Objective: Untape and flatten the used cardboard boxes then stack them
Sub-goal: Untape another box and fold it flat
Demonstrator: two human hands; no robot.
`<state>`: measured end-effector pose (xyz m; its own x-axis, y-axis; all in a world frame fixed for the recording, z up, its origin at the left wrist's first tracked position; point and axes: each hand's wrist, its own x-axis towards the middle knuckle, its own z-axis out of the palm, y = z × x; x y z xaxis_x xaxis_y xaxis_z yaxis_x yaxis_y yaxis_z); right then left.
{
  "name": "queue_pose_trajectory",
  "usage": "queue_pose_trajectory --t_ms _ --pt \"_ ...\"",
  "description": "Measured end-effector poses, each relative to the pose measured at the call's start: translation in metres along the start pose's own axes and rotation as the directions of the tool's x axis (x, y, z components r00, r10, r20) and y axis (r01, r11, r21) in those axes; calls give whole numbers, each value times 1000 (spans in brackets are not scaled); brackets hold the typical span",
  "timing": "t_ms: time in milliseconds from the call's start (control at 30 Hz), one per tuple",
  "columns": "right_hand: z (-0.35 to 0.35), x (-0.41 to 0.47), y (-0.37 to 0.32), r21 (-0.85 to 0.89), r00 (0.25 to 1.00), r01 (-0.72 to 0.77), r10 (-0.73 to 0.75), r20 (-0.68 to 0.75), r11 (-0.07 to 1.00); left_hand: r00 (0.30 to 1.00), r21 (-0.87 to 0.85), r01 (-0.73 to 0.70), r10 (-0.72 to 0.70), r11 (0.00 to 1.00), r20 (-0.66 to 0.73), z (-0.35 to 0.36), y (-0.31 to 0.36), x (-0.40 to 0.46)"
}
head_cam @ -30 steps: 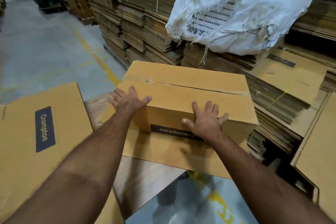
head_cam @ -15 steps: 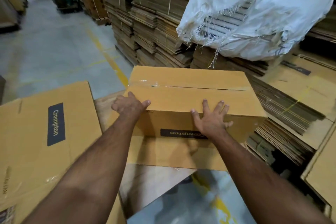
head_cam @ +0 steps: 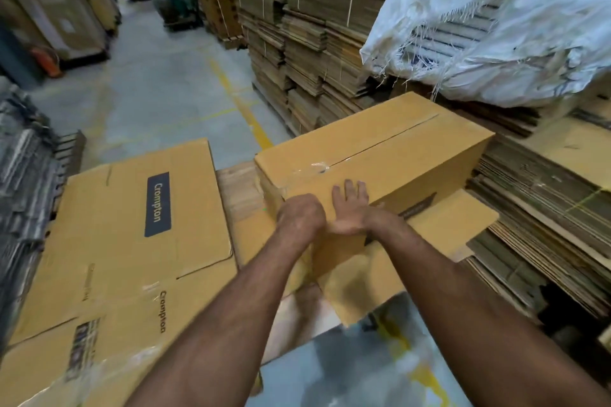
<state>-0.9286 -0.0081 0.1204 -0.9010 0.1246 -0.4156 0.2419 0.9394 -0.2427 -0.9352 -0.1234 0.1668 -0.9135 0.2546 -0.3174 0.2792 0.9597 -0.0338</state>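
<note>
Cardboard box (head_cam: pixel 380 155) (its seam tape partly peeled) sits on flattened sheets before us. Our right hand (head_cam: pixel 351 212) presses flat, fingers straight, on its near top edge; our left hand (head_cam: pixel 301 215) curls over the corner beside it, gripping.

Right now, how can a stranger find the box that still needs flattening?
Find the big white sack on the cardboard stacks at the right. Just below it, nearer the person, stands the brown box. Unlike the flat Crompton sheet at its left, it remains box-shaped.

box (head_cam: pixel 380 155) got spun round, near corner now facing the person. Hands slid together there: left hand (head_cam: pixel 301 213) curled over the corner, right hand (head_cam: pixel 351 211) flat beside it.
</note>
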Motion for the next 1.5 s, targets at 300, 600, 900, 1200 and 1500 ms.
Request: queue_pose_trajectory --t_ms 300,600,900,1200,1500 --pt "25 -19 -28 -47 988 -10 3 -154 999 996 120 -23 32 993 -79 -23 -33 4" --pt "31 -67 5 -154 952 203 -232 -201 967 983 7 -64 64 998 -174 -3 -57 44" --pt "46 -67 2 -160 940 165 -205 -272 973 995 -33 -92 90 995 -45 -3 -83 84" --pt "23 -62 24 -100 949 239 -254 -186 966 999 16 -36 36 999 5 -11 -88 82" --pt "-10 -60 84 -15 973 131 -131 -189 991 991 -101 131 -129 986 26 11 -31 35"
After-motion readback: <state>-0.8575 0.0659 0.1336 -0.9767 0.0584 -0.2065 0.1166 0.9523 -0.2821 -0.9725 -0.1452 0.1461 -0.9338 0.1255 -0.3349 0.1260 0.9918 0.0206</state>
